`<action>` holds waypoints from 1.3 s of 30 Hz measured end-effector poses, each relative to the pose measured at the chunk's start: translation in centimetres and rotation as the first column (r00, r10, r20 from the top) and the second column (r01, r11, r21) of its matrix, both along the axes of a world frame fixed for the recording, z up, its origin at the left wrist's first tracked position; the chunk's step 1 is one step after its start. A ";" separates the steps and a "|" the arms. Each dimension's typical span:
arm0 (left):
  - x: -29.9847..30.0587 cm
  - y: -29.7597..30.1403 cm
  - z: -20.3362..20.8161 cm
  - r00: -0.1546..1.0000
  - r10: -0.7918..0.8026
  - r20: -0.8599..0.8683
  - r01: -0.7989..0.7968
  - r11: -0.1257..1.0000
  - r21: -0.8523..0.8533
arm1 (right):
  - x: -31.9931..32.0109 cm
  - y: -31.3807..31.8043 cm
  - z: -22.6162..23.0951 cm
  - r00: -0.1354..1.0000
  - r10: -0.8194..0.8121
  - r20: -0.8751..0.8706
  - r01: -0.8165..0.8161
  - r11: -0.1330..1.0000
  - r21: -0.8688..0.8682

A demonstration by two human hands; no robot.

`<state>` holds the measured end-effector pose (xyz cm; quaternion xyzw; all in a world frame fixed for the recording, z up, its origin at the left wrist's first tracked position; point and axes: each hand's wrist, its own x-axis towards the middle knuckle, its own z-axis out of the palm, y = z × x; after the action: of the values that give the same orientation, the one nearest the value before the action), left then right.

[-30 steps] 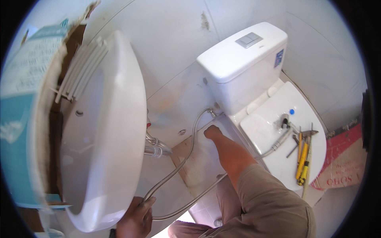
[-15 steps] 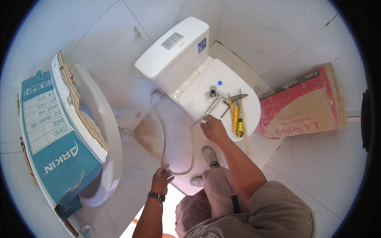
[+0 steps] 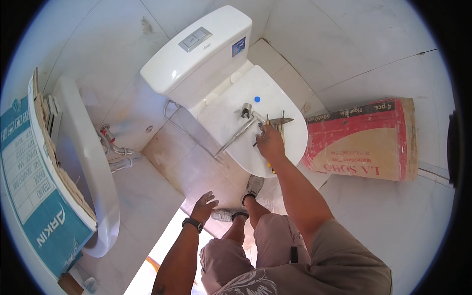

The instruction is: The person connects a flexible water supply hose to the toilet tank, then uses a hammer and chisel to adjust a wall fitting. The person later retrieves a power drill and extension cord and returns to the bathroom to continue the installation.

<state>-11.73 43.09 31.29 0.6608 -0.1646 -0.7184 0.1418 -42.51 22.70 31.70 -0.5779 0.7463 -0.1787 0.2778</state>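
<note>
My right hand point(image 3: 271, 141) is over the tools on the white toilet lid point(image 3: 290, 132), its fingers curled down among them. What they grip is hidden. Beyond the fingers shows the dark head of a hammer point(image 3: 281, 121), and a yellow handle point(image 3: 269, 166) pokes out below the hand. My left hand point(image 3: 203, 207), fingers apart and holding nothing, hovers above the floor left of my shoes. A grey flexible hose point(image 3: 188, 133), partly blurred, hangs from under the tank point(image 3: 196, 54). On the lid lie a slim metal tube point(image 3: 238, 133), a short chrome fitting point(image 3: 247, 109) and a blue cap point(image 3: 257, 99).
At the left a white basin point(image 3: 93, 172) has a torn blue and white carton point(image 3: 39, 196) on it; pipes with a red valve point(image 3: 106, 132) sit behind. A red and brown tile carton point(image 3: 364, 140) stands right of the toilet. Tiled walls close in around.
My left hand has let go of the hose, which has swung back toward the toilet. My right hand has left the hose end and moved right, onto the tools. The view has shifted.
</note>
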 end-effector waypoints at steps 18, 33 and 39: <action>-12.0 -19.8 4.2 0.749 -0.227 0.623 0.632 0.529 -0.567 | -3.5 -2.3 -1.6 0.978 0.036 -0.205 0.016 0.968 0.249; -14.5 -34.0 0.8 0.300 -0.444 0.844 0.923 -0.088 -0.374 | -4.6 -2.6 2.4 0.909 -0.239 0.343 0.199 0.969 0.146; -13.1 -33.5 1.7 0.574 -0.347 0.742 0.786 -0.021 -0.617 | -4.6 -4.3 2.8 0.399 -0.490 0.775 0.257 0.871 0.418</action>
<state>-24.86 9.62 32.99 0.4306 -0.8307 -0.3226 0.1434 -47.08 18.41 34.50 -0.1887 0.6304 -0.4126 0.6299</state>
